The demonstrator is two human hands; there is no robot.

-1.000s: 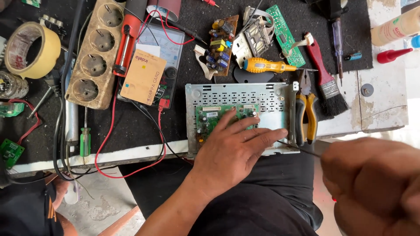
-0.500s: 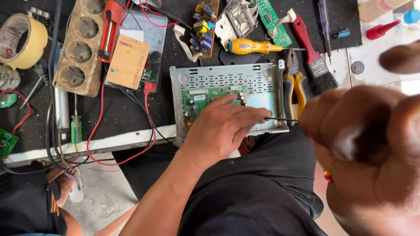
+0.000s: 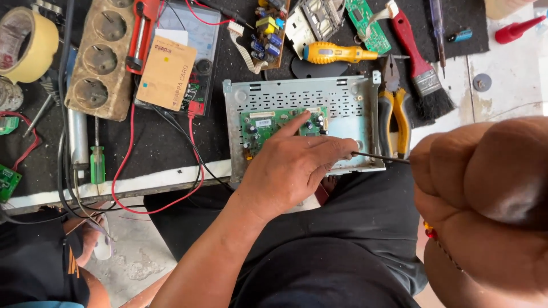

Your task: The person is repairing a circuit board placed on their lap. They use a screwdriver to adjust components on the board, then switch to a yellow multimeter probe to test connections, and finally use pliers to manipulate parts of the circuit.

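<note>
A grey perforated metal chassis (image 3: pixel 342 97) lies at the near edge of the workbench with a small green circuit board (image 3: pixel 264 124) inside it. My left hand (image 3: pixel 297 165) rests on the chassis, index finger stretched onto the board, thumb and fingertips touching the tip of a thin dark screwdriver shaft (image 3: pixel 379 157). My right hand (image 3: pixel 485 199) looms large and blurred close to the camera at the right, closed as a fist around the screwdriver's hidden handle.
Yellow-handled pliers (image 3: pixel 394 117) lie just right of the chassis, beside a red-handled brush (image 3: pixel 419 63) and a yellow screwdriver (image 3: pixel 337 54). A tan power strip (image 3: pixel 103 57), multimeter with red leads (image 3: pixel 188 63), tape roll (image 3: pixel 25 43) and loose circuit boards crowd the bench.
The view has shifted so the chassis sits higher and left. My right fist has swung across to the right side, and the shaft tip now meets my left fingertips.
</note>
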